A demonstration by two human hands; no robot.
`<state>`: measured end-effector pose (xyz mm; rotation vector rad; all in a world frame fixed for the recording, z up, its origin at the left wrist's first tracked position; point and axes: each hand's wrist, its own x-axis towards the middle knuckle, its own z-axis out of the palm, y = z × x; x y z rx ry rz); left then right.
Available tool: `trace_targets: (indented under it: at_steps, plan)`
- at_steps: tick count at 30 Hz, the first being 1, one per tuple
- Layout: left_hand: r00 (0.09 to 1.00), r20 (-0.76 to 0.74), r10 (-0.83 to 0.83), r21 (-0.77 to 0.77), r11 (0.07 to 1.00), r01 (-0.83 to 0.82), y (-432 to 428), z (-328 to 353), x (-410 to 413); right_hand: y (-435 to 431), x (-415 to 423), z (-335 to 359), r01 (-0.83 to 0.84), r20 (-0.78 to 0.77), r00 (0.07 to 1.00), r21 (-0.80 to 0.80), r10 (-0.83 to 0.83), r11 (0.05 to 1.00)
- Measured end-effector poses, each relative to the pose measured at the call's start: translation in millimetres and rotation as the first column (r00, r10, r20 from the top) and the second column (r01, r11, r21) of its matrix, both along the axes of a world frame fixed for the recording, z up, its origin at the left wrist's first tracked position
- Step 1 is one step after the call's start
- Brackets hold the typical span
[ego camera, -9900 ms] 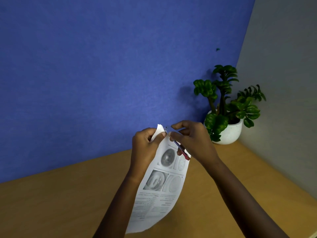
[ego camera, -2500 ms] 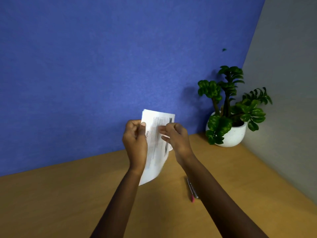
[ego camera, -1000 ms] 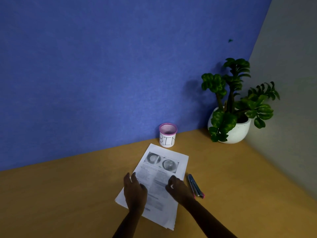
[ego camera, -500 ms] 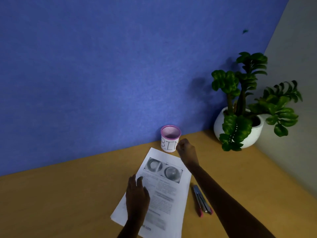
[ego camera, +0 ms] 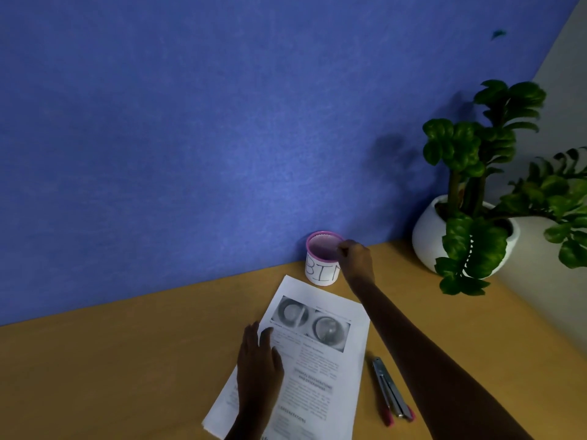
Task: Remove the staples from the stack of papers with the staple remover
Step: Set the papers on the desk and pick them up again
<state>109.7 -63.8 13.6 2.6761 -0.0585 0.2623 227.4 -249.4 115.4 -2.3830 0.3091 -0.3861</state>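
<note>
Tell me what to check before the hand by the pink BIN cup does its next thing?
1. The right hand is at the rim of the BIN cup: ok.
2. A staple is pinched in its fingers: cannot tell, too small to see.
3. The BIN cup stands upright, mouth open: ok.
4. The left hand lies flat on the stack of papers: ok.
5. The staple remover lies on the desk beside the papers, free to grab: ok.

Tan wooden desk (ego camera: 127, 376). Stack of papers (ego camera: 320, 369) flat, front centre. Staple remover (ego camera: 392, 392) at papers' 3 o'clock, just beside. Pink-rimmed cup (ego camera: 320, 271) marked BIN at 12 o'clock. White plant pot (ego camera: 425, 246) at 2 o'clock, well apart.
</note>
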Motion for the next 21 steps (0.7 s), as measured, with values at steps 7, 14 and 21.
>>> trace_targets:
  at_steps: [7, 14, 21]
  plan:
    - [0.998, -0.015, 0.067, -0.175, 0.982, -0.069, 6.2, 9.3, -3.0, -4.6, -9.6, 5.4, 0.046, 0.044, 0.998, 0.077, -0.050, 0.996]
    - [0.960, -0.186, 0.207, -0.067, 0.973, -0.223, 29.1, 27.3, -29.4, 6.6, -103.1, -17.5, -0.039, -0.167, 0.983, 0.200, 0.073, 0.979]
    - [0.897, -0.338, 0.285, -0.050, 0.946, -0.320, 41.7, 27.3, -53.5, 28.5, -216.1, -57.5, -0.105, -0.397, 0.906, 0.124, 0.146, 0.987]
